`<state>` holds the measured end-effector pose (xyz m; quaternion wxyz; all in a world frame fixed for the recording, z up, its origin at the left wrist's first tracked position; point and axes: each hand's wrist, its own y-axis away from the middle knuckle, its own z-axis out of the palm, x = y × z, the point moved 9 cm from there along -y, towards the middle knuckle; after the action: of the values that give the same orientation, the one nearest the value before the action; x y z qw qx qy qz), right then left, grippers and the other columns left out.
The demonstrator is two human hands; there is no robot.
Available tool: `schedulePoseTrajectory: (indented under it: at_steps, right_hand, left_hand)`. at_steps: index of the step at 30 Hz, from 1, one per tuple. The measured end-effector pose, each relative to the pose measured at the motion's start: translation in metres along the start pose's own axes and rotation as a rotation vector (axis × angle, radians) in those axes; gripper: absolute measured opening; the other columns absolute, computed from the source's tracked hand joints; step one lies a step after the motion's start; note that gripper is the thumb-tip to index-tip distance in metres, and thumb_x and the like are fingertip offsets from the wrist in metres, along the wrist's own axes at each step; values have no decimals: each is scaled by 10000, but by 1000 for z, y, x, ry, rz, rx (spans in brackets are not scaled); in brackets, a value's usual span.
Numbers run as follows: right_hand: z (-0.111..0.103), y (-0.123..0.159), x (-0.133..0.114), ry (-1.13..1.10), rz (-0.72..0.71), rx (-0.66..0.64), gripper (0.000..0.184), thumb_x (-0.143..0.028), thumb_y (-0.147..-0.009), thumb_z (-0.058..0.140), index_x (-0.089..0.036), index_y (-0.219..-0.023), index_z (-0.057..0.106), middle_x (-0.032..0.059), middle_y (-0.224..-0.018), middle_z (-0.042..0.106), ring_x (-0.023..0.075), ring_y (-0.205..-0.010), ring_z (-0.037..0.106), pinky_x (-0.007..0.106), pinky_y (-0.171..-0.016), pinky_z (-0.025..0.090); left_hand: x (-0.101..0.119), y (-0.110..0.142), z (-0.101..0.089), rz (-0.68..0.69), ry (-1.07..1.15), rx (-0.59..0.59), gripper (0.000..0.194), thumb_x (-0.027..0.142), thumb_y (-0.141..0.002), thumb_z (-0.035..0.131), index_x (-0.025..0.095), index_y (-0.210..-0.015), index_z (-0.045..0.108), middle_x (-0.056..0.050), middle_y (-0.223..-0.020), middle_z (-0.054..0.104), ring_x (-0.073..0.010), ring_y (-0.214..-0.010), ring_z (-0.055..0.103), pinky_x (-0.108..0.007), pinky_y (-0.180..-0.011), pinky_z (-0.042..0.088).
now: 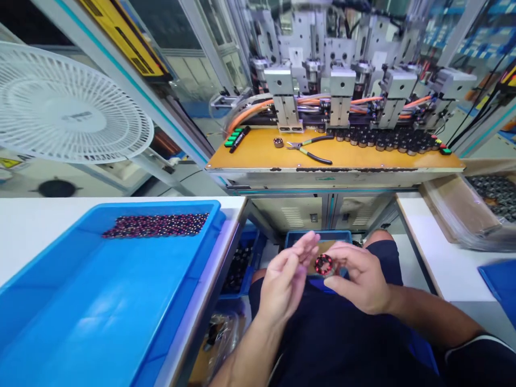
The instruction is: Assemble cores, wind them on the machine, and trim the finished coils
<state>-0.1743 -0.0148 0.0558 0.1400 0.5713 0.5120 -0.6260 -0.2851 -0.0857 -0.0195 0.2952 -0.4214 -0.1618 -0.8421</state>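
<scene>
As you look down at your lap, a white pedestal fan (pixel 68 102) fills the far left, and below it a white tabletop (pixel 40 236) carries a wide blue tray (pixel 80 306), with a band of small dark rings (pixel 155 226) flecked with red lying along its far wall. Lower down, just past the tray, a blue crate (pixel 239 269) holds dark parts. Your left hand (pixel 284 282) is open with its fingers spread, close to the ring but apparently not touching it. That ring (pixel 324 264), dark with red segments, sits between your hands above your lap, pinched in your closed right hand (pixel 358 279). A small blue bin (pixel 318 236) shows behind your hands. Beyond it, a yellow tabletop (pixel 258 153) bears green-handled pliers (pixel 308 149) and rows of black parts (pixel 379 137), beneath a steel machine (pixel 338 91) with orange hoses (pixel 250 115). At the far right, a second white tabletop (pixel 433 242) sits below a clear plastic bag (pixel 475 209) of dark parts, and the corner of a blue tray (pixel 500 285) shows at the edge.
</scene>
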Motion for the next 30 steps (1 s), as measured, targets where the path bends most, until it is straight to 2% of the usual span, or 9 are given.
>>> schedulePoseTrajectory:
  at_steps: [2,4,7,9,13,16,23,25,30]
  right_hand:
    - [-7,3,-22,409,-327,76,183,-259,-876,631,-159,-1029,621,66,-849,680,135,-676,649,249,-599,556]
    - [-4,10,-33,711,-571,84,206,-186,-853,639,-137,-1051,615,87,-857,704,164,-735,675,272,-645,573]
    - [-3,17,-37,872,-764,91,208,-132,-829,640,-95,-1032,613,92,-789,707,177,-701,676,284,-612,583]
    - [-3,20,-39,893,-821,99,159,-138,-854,607,-101,-1008,618,89,-772,706,179,-697,675,293,-597,589]
    - [-1,25,-43,880,-874,102,93,-154,-880,576,-122,-949,630,81,-764,698,177,-702,669,302,-593,590]
    - [-1,28,-44,834,-848,80,109,-116,-835,604,-132,-941,625,80,-776,692,170,-708,663,289,-609,586]
    - [-11,13,-45,517,-503,69,133,-255,-872,611,-146,-949,626,50,-782,630,134,-683,618,252,-605,534]
    - [-12,10,-47,469,-451,69,42,-186,-881,607,-169,-906,637,24,-756,616,109,-642,591,236,-597,511]
    - [-20,7,-32,256,-254,135,69,-105,-846,630,-168,-856,654,23,-775,609,106,-657,581,234,-588,478]
  left_hand:
    - [12,1,-16,118,-192,142,195,384,-792,732,233,-912,752,-81,-1178,708,-251,-1125,640,-428,-1000,483]
    - [39,15,-15,376,-493,201,285,274,-745,781,240,-1026,744,-75,-1158,702,-235,-1092,637,-368,-980,486]
    - [66,46,20,696,-833,40,583,127,-636,840,286,-1177,693,-52,-1081,722,-231,-973,662,-329,-898,517]
    - [70,55,40,724,-912,-75,657,116,-633,840,296,-1238,656,-50,-1040,737,-235,-910,679,-324,-836,539]
    - [66,43,52,558,-903,-132,529,147,-707,797,283,-1203,675,-41,-999,754,-200,-798,697,-283,-730,561]
    - [59,35,56,484,-836,-217,404,132,-754,756,262,-1133,708,-43,-997,761,-187,-825,706,-272,-754,564]
    - [58,36,60,603,-846,-272,408,76,-750,744,244,-1121,703,-66,-1055,761,-206,-945,699,-345,-851,556]
    - [55,34,56,553,-805,-264,395,64,-761,728,247,-1110,705,-68,-1100,750,-202,-962,704,-321,-831,572]
    - [42,25,41,308,-553,-224,354,61,-769,721,273,-1052,718,-48,-1124,740,-177,-978,716,-223,-748,602]
